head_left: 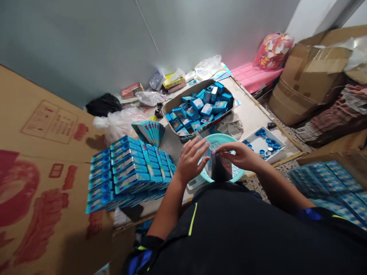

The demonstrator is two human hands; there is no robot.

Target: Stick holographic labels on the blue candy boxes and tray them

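Note:
Close to my body stands a turquoise basin [220,136] holding small pale-blue pellets. My right hand [243,154] reaches over the basin, fingers closed on the upper edge of a dark, shiny, flat-sided pouch-like object [222,170]; its exact kind is unclear. At the basin's left side my left hand [190,158] is raised with its fingers spread, holding nothing. Behind the basin a cardboard tray [197,133] is heaped with small blue boxes [206,109]. To the right, a white box [258,135] contains blue round caps [272,145].
Stacked blue cartons [132,168] fill the table's left part, with fanned cartons [149,131] behind them. Plastic bags [123,122] lie near the wall. A large cardboard box [51,172] borders the left; more boxes [309,76] and blue packs [327,177] stand right of the table.

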